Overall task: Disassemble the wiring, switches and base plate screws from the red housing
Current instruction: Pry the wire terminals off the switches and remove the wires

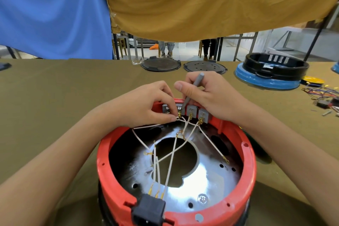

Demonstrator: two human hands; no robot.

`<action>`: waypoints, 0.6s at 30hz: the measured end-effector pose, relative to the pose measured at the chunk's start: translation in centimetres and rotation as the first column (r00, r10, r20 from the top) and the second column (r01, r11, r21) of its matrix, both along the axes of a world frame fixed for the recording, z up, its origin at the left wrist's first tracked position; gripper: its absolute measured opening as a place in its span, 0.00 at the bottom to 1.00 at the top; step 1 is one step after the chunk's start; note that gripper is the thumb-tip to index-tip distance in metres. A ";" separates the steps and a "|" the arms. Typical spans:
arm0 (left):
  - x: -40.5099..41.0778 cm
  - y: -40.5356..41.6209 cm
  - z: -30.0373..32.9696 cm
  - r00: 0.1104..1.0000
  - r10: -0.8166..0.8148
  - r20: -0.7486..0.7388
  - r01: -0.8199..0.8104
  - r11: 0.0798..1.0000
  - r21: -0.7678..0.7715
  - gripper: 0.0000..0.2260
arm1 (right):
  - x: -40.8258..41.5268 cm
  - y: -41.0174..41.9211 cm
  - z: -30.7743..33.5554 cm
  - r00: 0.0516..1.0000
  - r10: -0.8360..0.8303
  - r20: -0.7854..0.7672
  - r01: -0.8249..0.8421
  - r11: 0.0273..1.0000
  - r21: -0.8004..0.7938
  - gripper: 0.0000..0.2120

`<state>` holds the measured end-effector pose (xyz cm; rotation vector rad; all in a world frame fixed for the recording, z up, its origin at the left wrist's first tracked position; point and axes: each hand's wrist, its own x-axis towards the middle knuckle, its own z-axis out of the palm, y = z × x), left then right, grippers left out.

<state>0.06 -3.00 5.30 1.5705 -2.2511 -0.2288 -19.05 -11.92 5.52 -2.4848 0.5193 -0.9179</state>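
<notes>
The round red housing (249, 167) lies open toward me at the table's near edge, with a shiny metal base plate (207, 180) inside. White wires (171, 161) run from a black power socket (149, 209) at the near rim to several grey switches (192, 111) on the far wall. My left hand (146, 104) pinches a white wire at a switch terminal. My right hand (205, 95) grips a grey rod-like tool (192, 90), its tip set against a switch.
Two dark round lids (161, 64) (204, 67) lie at the table's far edge. A black-and-blue housing (271, 71) sits far right, beside loose coloured wires and parts (322, 95). Blue and mustard cloths hang behind the table.
</notes>
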 end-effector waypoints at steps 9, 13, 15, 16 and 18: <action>-0.1 0.0 0.1 1.000 0.001 -0.009 -0.001 1.000 0.015 0.02 | 0.7 -0.6 -0.2 0.997 -0.063 0.048 0.053 0.981 0.189 0.21; -0.1 0.0 0.1 1.000 0.005 -0.013 -0.005 1.000 0.010 0.04 | 0.5 -0.1 -0.4 0.995 -0.074 0.068 0.070 0.996 0.053 0.20; -0.1 0.0 0.0 1.000 0.007 -0.011 -0.007 1.000 0.011 0.05 | 0.4 0.0 -0.3 0.995 -0.081 0.059 0.080 0.997 0.024 0.20; -0.1 0.0 0.0 1.000 0.007 -0.011 -0.007 1.000 0.011 0.05 | 0.5 -0.1 -0.3 0.995 -0.077 0.062 0.074 0.996 0.049 0.20; -0.1 0.0 0.1 1.000 0.006 -0.012 -0.006 1.000 0.013 0.04 | 0.5 -0.4 -0.3 0.995 -0.065 0.080 0.055 0.990 0.127 0.20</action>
